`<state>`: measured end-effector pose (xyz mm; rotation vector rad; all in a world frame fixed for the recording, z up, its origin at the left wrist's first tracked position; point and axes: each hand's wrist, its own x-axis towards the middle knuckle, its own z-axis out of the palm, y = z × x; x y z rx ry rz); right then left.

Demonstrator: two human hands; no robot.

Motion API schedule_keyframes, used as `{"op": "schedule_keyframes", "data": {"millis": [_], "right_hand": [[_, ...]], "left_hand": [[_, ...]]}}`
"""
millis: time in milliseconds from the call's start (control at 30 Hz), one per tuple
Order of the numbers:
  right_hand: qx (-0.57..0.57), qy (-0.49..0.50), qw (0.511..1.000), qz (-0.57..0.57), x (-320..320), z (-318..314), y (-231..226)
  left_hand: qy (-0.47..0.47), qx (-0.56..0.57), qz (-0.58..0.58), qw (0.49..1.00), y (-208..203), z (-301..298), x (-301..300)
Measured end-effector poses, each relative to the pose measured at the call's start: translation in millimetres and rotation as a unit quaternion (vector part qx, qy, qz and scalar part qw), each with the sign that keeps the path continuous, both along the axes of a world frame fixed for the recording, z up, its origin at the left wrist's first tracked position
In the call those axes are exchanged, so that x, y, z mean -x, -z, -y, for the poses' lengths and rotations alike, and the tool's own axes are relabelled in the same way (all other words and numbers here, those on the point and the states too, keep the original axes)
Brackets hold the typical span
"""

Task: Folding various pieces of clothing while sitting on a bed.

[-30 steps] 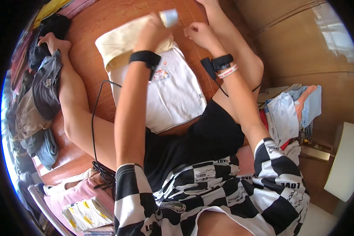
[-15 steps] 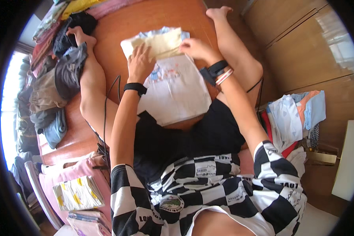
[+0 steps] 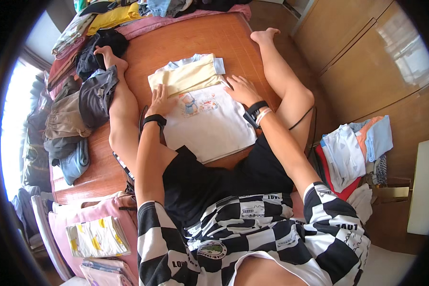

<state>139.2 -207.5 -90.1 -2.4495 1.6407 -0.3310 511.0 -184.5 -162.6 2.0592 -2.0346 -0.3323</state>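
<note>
A white child's shirt (image 3: 209,131) with a printed picture lies flat between my legs. Across its far end rests a pale yellow folded part (image 3: 188,75), with light blue trim (image 3: 218,66) at its right end and far edge. My left hand (image 3: 161,102) lies at the shirt's left edge, fingers stretched out, just below the yellow part. At the right edge is my right hand (image 3: 243,90), its fingers apart and touching the cloth near the upper corner. A dark band circles each wrist.
Dark and brown clothes (image 3: 69,114) are heaped on the left, with more clothing (image 3: 114,18) at the far edge. Folded garments (image 3: 98,236) sit on pink cloth at lower left. A light blue and white pile (image 3: 350,148) stands right, near wooden cabinets (image 3: 362,52).
Both hands have come off the yellow part and moved nearer, out to the shirt's sides. The yellow part lies flat across the top. The view has shifted slightly.
</note>
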Motion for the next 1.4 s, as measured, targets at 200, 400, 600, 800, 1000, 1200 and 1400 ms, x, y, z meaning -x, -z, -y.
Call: {"op": "schedule_keyframes", "data": {"millis": [200, 400, 600, 800, 1000, 1200, 1400], "right_hand": [[0.086, -0.215, 0.971, 0.053, 8.5, -19.6, -4.3], [-0.108, -0.259, 0.959, -0.047, 14.5, -4.9, 24.4], [-0.176, -0.018, 0.980, -0.095, 30.6, -5.5, 18.6], [-0.163, -0.084, 0.982, -0.049, 37.4, -9.3, 16.3], [-0.178, -0.073, 0.981, -0.003, 42.4, -14.9, 16.8], [-0.170, -0.066, 0.983, 0.009, 43.0, -15.5, 16.9], [-0.164, -0.047, 0.985, 0.007, 38.4, -15.7, 19.6]], "left_hand": [[0.011, 0.035, 0.022, 0.999, -80.8, -35.2, 57.6], [-0.006, 0.268, 0.047, 0.962, -167.5, -95.9, 3.1], [0.021, 0.140, 0.142, 0.980, -158.2, -196.6, -161.8], [-0.136, -0.021, 0.078, 0.987, -89.0, -269.3, -185.0], [-0.204, 0.047, 0.035, 0.977, -49.4, -250.8, -213.5], [-0.260, 0.238, -0.114, 0.929, -86.6, -242.8, -206.0], [-0.159, 0.333, -0.109, 0.923, -126.9, -217.3, -86.1]]}}
